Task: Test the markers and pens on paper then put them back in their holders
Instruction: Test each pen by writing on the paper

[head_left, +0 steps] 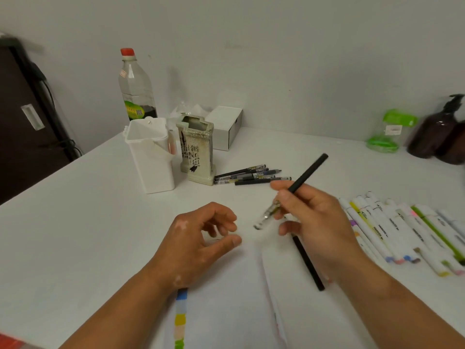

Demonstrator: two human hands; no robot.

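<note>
Head view: we are seeing the right hand (319,222) holding a black pen (308,172) above the paper (226,311), its fingers (285,196) pinching the barrel near the clear tip end, with the tail pointing up and away. The left hand (196,238) is resting on the paper, fingers (226,221) loosely curled and apart, gripping nothing we can make out. A second black pen (308,265) is lying on the paper under the right hand. More pens (251,175) are lying on the tabletop (88,210) beside the ceramic holder (197,152); markers (402,233) are lying in a row at right.
</note>
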